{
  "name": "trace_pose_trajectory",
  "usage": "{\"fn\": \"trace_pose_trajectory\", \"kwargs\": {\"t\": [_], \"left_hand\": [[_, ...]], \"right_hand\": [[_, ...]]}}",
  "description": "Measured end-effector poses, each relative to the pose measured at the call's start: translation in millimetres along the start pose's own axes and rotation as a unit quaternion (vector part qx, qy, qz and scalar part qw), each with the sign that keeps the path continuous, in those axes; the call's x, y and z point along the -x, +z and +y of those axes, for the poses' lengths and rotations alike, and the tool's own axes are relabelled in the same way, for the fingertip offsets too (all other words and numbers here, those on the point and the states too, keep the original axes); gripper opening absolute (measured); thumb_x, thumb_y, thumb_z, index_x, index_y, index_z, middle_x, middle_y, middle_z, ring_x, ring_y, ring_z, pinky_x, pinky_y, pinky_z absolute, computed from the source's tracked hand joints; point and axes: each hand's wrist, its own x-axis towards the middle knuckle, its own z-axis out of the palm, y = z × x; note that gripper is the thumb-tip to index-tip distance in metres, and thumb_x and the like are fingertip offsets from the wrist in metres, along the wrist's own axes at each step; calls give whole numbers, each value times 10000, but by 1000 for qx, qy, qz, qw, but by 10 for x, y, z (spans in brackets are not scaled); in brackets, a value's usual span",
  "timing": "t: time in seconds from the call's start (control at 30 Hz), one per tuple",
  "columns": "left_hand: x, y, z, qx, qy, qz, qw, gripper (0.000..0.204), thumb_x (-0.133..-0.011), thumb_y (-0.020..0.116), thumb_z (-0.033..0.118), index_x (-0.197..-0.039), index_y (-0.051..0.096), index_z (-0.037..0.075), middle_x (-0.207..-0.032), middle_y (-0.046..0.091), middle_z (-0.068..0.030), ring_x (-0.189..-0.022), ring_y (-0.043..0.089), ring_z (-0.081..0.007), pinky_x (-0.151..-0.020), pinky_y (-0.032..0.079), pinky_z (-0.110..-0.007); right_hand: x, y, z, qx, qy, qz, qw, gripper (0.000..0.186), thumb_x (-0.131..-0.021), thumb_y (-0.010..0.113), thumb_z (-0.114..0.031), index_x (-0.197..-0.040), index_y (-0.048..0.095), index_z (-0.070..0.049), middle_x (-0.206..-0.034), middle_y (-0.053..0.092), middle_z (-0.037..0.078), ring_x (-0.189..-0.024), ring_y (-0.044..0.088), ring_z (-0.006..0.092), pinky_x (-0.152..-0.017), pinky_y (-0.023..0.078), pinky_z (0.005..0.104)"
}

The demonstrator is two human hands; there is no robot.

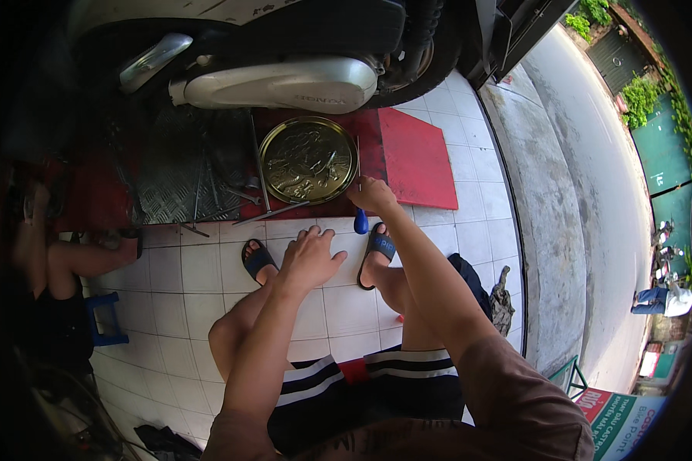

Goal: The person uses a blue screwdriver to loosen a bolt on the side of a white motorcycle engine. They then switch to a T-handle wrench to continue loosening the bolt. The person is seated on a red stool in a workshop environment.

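My right hand (374,197) is closed round a screwdriver (361,221) with a blue handle. Its thin shaft points away from me, beside the right rim of a round gold-coloured tray (284,140) with a raised pattern. Over the tiles, nearer to me than the tray, my left hand (312,256) is empty, its fingers apart. The tray lies on a red platform (419,157). Above and beyond it stands a scooter with a silver engine side cover (281,84).
Long metal wrenches (261,165) lie left of the tray, some over the platform's edge. Another person (92,260) sits at the left near a blue stool (106,319). A dark cloth (469,278) is on the tiled floor at the right, with a road (592,138) beyond.
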Motion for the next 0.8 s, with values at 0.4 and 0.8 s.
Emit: {"fn": "trace_pose_trajectory", "kwargs": {"t": [0.4,0.8], "left_hand": [[-640,202,-1026,-179,-201,266,926,400,-781,690,115,-1150,554,43,-1155,543,-139,-1146,518,-296,-929,421,-435],[-706,297,-1237,-211,-118,222,945,455,-727,680,45,-1164,553,25,-1119,558,-133,-1101,548,-317,-910,465,-418]], "right_hand": [[-68,-199,186,-70,-67,3,995,529,-814,610,-468,-1232,621,-146,-1136,656,210,-1088,620,374,-923,505,461],[24,-398,162,-150,-93,10,984,527,-808,649,-413,-1221,627,-86,-1077,665,249,-1077,624,375,-935,489,420]]}}
